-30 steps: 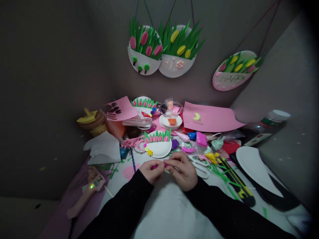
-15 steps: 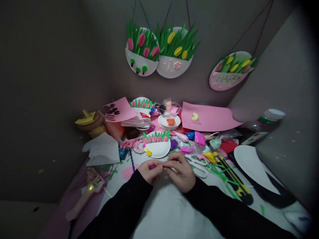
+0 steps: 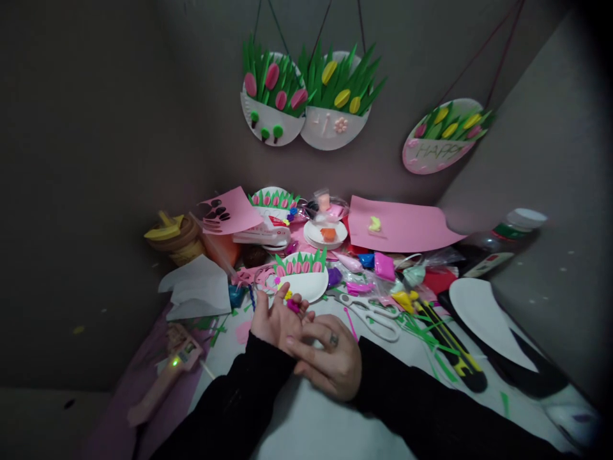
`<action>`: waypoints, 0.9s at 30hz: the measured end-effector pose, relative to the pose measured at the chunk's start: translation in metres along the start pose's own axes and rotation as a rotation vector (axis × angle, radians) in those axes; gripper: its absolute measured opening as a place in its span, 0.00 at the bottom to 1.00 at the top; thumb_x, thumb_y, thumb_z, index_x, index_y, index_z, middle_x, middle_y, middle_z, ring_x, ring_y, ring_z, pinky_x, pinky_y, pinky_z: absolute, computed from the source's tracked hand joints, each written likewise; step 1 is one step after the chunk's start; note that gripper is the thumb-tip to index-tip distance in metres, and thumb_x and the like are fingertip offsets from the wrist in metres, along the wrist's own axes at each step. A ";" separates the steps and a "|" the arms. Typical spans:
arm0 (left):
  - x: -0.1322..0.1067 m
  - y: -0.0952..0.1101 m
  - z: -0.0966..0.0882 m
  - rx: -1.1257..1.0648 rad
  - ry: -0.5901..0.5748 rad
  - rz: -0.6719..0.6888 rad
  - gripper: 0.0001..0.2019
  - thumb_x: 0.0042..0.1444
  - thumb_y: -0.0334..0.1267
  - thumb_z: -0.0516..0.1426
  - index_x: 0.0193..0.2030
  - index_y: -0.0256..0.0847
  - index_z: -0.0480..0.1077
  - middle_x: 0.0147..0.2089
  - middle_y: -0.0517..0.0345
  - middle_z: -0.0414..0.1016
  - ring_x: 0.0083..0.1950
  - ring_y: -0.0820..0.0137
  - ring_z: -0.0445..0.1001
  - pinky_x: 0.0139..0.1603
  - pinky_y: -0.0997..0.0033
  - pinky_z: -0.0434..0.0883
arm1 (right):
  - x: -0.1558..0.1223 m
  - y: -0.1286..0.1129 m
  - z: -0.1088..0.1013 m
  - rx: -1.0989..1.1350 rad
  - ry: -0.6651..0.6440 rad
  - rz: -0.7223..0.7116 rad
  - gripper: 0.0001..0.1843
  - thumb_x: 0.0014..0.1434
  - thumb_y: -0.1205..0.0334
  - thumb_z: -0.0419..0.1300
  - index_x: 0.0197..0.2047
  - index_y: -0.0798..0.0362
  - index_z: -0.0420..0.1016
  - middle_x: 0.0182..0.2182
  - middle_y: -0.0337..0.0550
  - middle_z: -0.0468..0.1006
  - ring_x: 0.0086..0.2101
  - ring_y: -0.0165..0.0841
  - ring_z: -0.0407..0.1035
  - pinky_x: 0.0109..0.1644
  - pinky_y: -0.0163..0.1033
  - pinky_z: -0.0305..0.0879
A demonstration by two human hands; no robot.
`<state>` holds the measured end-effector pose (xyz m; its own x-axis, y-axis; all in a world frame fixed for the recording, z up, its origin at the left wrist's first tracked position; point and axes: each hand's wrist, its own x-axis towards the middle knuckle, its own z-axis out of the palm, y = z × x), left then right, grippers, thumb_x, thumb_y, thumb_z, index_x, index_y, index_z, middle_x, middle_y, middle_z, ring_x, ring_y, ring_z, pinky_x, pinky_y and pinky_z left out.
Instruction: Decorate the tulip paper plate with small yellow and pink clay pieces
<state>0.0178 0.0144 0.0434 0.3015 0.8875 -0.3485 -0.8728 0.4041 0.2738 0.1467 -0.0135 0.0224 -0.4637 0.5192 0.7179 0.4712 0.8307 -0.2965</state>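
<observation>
My left hand (image 3: 279, 322) is turned palm up above the table, thumb out to the left. Against its partly curled fingers rests a small lump of magenta clay (image 3: 293, 305). My right hand (image 3: 330, 358), with a ring on one finger, lies bent across the left palm, its fingertips pressed to it; anything under them is hidden. Just beyond the hands leans a half paper plate with pink paper tulips (image 3: 306, 284). The yellow clay flower (image 3: 288, 294) on it is partly covered by my left fingers. A thin pink stick (image 3: 350, 322) lies beside my right hand.
White scissors (image 3: 378, 316), green paper strips (image 3: 431, 338) and a yellow-black cutter (image 3: 454, 358) lie to the right, near a bottle (image 3: 507, 239). At the left is a glue gun (image 3: 165, 374) with a lit green light. Clay packets (image 3: 384, 266) crowd the back; tulip plates (image 3: 335, 131) hang on the wall.
My left hand has turned palm up and opened out, showing the magenta clay. My right hand has come down and left onto its palm, uncovering the scissors and the pink stick.
</observation>
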 end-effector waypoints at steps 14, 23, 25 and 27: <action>0.002 0.007 0.000 -0.024 0.076 0.061 0.26 0.53 0.61 0.40 0.41 0.40 0.63 0.31 0.54 0.63 0.33 0.65 0.68 0.29 0.67 0.67 | -0.001 0.008 0.004 0.077 -0.046 0.052 0.26 0.60 0.44 0.43 0.53 0.49 0.67 0.39 0.47 0.65 0.40 0.37 0.60 0.42 0.46 0.61; 0.001 0.006 0.003 -0.023 0.108 0.086 0.26 0.53 0.60 0.40 0.41 0.39 0.63 0.31 0.54 0.63 0.32 0.66 0.68 0.30 0.66 0.67 | -0.002 0.007 0.003 0.013 -0.039 0.044 0.29 0.59 0.41 0.44 0.54 0.50 0.67 0.39 0.49 0.65 0.40 0.38 0.60 0.42 0.46 0.60; 0.000 0.007 0.004 -0.028 0.106 0.107 0.26 0.54 0.60 0.39 0.40 0.39 0.64 0.30 0.54 0.63 0.32 0.66 0.68 0.31 0.65 0.67 | -0.002 0.008 0.003 0.015 -0.009 0.031 0.27 0.59 0.43 0.44 0.54 0.49 0.66 0.39 0.48 0.65 0.39 0.38 0.61 0.41 0.46 0.61; -0.001 0.008 0.004 -0.031 0.089 0.114 0.27 0.54 0.60 0.38 0.40 0.40 0.64 0.30 0.54 0.63 0.32 0.67 0.68 0.32 0.64 0.68 | -0.003 0.007 0.003 0.024 -0.006 0.000 0.27 0.59 0.42 0.44 0.53 0.48 0.66 0.40 0.48 0.65 0.40 0.38 0.61 0.42 0.46 0.60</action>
<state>0.0120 0.0182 0.0495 0.1653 0.9035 -0.3955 -0.9114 0.2932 0.2888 0.1489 -0.0082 0.0162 -0.4681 0.5199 0.7146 0.4526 0.8356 -0.3114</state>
